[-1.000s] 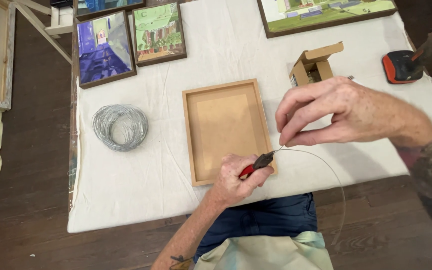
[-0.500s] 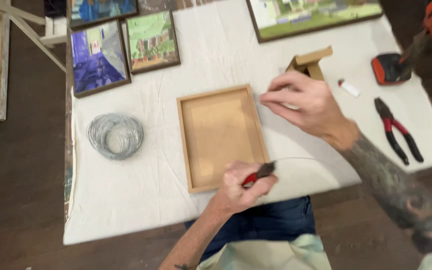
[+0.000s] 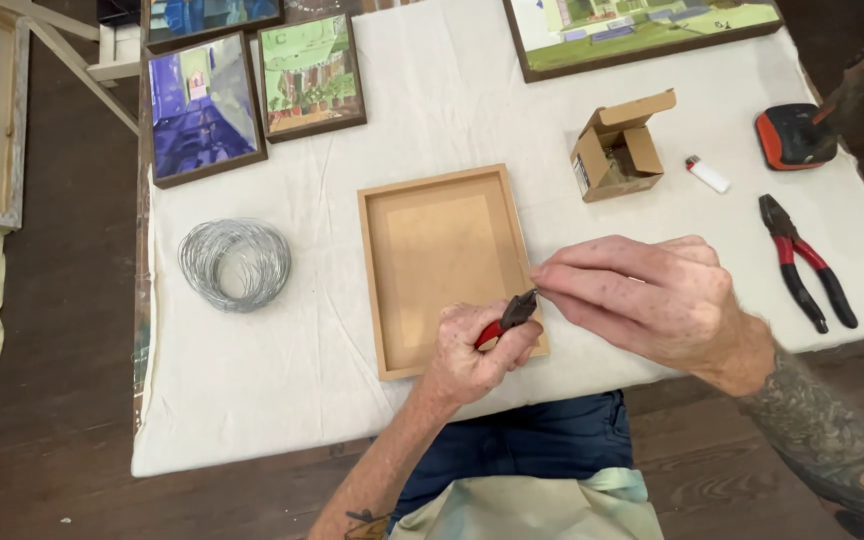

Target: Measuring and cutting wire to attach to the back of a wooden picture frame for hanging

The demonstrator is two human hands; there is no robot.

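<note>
At the wooden frame's [image 3: 439,270] lower right corner, the left hand [image 3: 472,352] clenches red-handled pliers [image 3: 508,318] while the right hand [image 3: 652,298] pinches thin wire, apparently being fastened.

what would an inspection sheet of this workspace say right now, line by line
surface: table under a white cloth, wrinkled, over a dark wood floor
job's things: shallow wooden frame lying back up; small red-handled pliers at its right edge; any wire at the tips is too thin to make out
clutter: coil of wire, open cardboard box, white lighter, larger red-handled pliers, drill and its orange and black base
grippers: left hand grips the small pliers; right hand pinches at the plier tips
cables: nothing seen
surroundings: framed paintings along the far edge, canvases at left
</note>
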